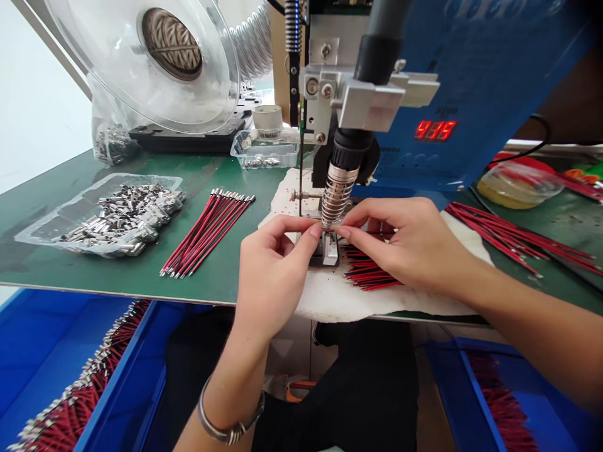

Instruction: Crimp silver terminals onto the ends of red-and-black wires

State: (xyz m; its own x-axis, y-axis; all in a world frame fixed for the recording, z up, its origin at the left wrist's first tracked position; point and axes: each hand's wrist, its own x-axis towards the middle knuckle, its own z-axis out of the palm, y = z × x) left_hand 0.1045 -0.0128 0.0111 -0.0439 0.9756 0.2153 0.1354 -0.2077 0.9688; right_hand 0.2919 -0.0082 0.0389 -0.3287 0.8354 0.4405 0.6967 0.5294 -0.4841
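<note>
Seems to be at the step of holding work under the machine: presenting a red wire (333, 230) in the clamped grip of the right hand (414, 245), right by the lower end of the spring-wrapped head (340, 188) and above the metal block (330, 251). Coming in from the left with the left hand (273, 273), thumb and forefinger pinched together beside the same spot; cannot tell on what. Probably calls next for steady alignment of both grips, with fingertips clear of the head. Has more wires (370, 273) partly under the right hand, on a white cloth (339, 304). Includes, farther left on the green worktop (202, 168), metal-capped wires (207, 232) in a loose row and a heap of metal sleeves (136, 213) in a clear tray (26, 236).
</note>
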